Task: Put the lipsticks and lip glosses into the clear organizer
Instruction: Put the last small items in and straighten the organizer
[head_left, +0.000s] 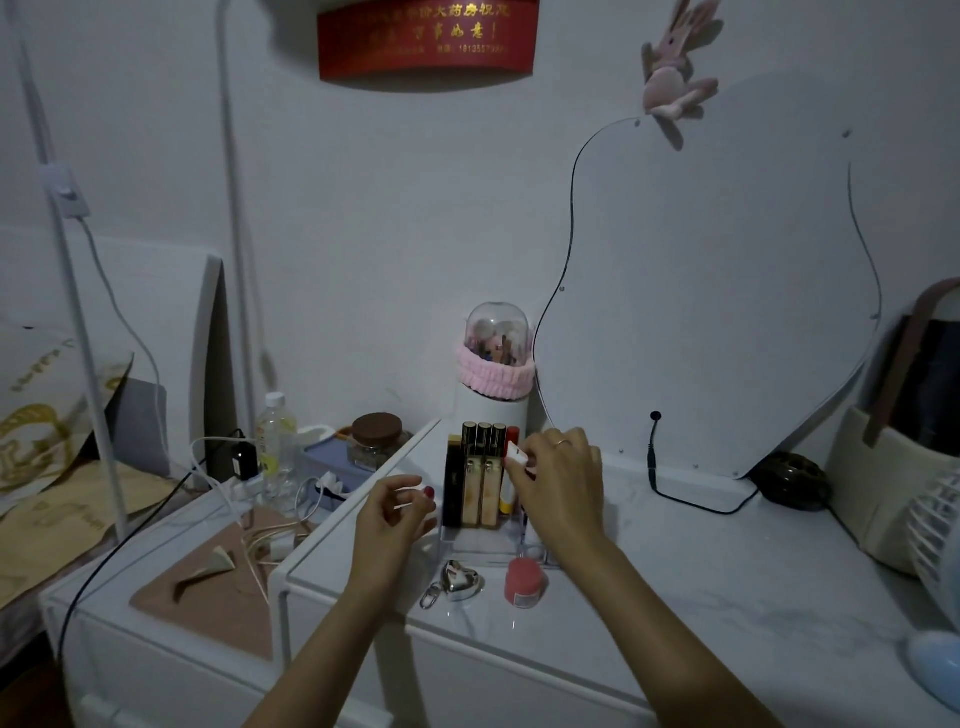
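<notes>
Dim room, white marble-look vanity top. My right hand pinches a white-capped tube over the clear organizer, lining it up beside the gold lip glosses already standing inside. My left hand is half-curled; can't tell if it's holding anything. Organizer walls barely show.

Right hand covers right end of clear organizer; white-capped tube in its fingertips mostly hidden. Organizer walls too faint to trace. Right of organizer, fan cut by frame edge. Above organizer, red banner lettering blurred, top cropped.
</notes>
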